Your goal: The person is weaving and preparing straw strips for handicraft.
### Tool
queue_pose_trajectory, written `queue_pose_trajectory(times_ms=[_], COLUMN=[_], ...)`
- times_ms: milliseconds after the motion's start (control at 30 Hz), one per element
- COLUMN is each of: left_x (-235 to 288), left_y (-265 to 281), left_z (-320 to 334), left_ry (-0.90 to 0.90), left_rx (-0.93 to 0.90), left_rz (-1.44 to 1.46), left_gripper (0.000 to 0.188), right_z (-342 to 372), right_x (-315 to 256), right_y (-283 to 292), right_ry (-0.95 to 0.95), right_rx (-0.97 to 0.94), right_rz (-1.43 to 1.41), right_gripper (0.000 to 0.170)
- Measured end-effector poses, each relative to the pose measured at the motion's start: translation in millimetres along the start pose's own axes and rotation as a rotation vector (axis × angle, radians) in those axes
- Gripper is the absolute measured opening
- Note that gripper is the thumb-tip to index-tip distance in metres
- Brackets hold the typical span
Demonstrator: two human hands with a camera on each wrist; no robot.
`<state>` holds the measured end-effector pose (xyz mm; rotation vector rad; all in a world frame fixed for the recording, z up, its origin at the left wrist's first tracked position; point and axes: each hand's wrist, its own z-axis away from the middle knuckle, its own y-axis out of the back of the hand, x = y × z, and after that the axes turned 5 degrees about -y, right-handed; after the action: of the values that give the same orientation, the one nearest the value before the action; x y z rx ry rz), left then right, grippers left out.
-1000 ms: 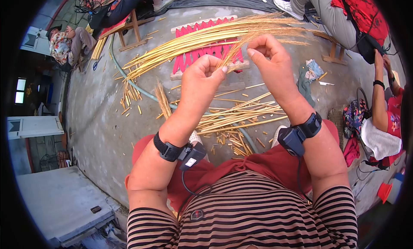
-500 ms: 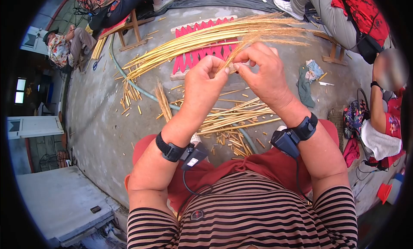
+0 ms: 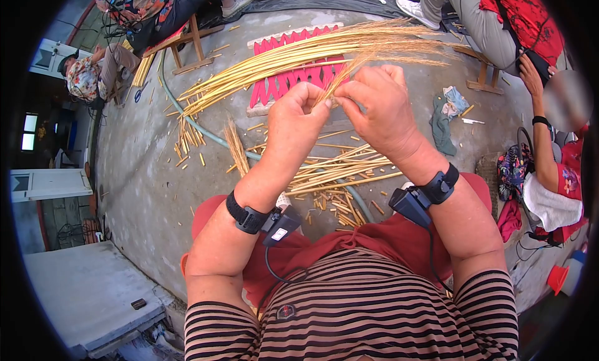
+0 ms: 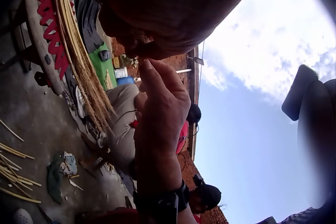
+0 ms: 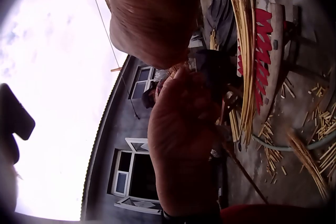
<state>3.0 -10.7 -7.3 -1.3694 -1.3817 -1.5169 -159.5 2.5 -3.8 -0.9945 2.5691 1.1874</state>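
In the head view my left hand (image 3: 294, 121) pinches a small tuft of dry, straw-coloured brush (image 3: 345, 73) between thumb and fingers. My right hand (image 3: 382, 111) meets it from the right, thumb and forefinger pinching the same tuft near its lower end. Behind both hands, long yellow stalks (image 3: 249, 72) with feathery tips lie across a low stand laced with red strips (image 3: 268, 90). In the left wrist view the right hand (image 4: 163, 113) reaches up to the left one; the pinched ends are too dark to make out.
Loose cut stalks (image 3: 349, 174) and short pieces lie on the concrete floor (image 3: 143, 199), with a small brush bundle (image 3: 235, 146) and a hose (image 3: 215, 138) nearby. A green cloth (image 3: 442, 127) lies to the right. Other people sit around, one at the right in red clothing (image 3: 573, 168).
My right hand has come down and left from beside the tuft to pinch it next to my left hand, which has barely moved. The person at the right has moved an arm.
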Motion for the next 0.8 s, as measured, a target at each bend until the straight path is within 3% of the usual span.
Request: queue_pose_trajectory(times_ms=[433, 500, 800], left_x=[-2.5, -1.4, 1.6], left_y=[-1.6, -4.7, -10.4], left_z=[-0.2, 3.2, -1.4], left_ry=[0.046, 0.052, 0.061], left_rx=[-0.001, -0.023, 0.013], left_rz=[-0.013, 0.099, 0.054], left_gripper=[0.006, 0.004, 0.008], right_z=[1.6, 5.2, 4.3], right_x=[-3.8, -4.2, -1.7], right_y=[-1.2, 0.4, 7.1], right_ry=[0.026, 0.010, -0.017], right_rx=[-0.011, 0.005, 0.096], right_rz=[0.040, 0.024, -0.058], right_gripper=[0.012, 0.013, 0.014])
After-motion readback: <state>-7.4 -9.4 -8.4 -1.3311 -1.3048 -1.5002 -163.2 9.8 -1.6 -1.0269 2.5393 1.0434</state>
